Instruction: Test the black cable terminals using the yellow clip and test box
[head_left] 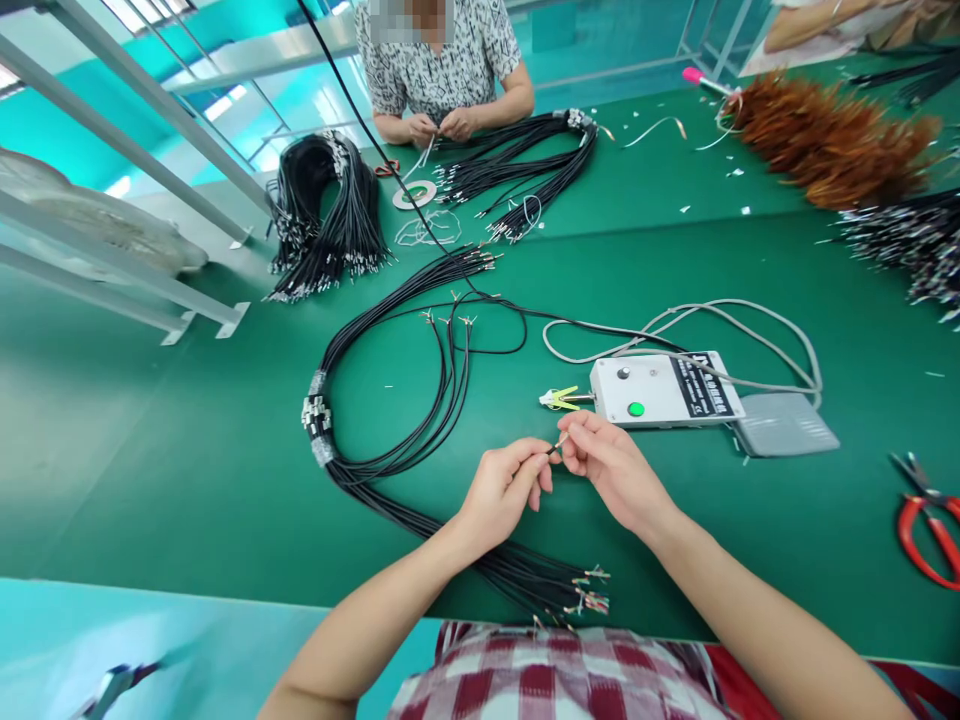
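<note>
My left hand (517, 485) pinches a black cable (553, 450) close to its stripped end. At that end, the fingertips of my right hand (604, 460) are closed on the thin bare wires. Just beyond my hands lies a white control box (637, 390) with a green button, a black knob and a dark label. A yellow-and-white clip-like tip (561, 398) sticks out of its left side. A bundle of black cables (390, 508) curves round on the left and runs under my left arm, with coloured wire ends near my body. White connectors (316, 412) are gathered at its bend.
Red-handled scissors (926, 520) lie at the right. A grey pedal-like block (784, 425) sits beside the box, with a looped grey cord (806, 345). Across the green table, a person (442, 80) works near more black cable bundles (322, 215). Brown feathery material (832, 140) lies far right.
</note>
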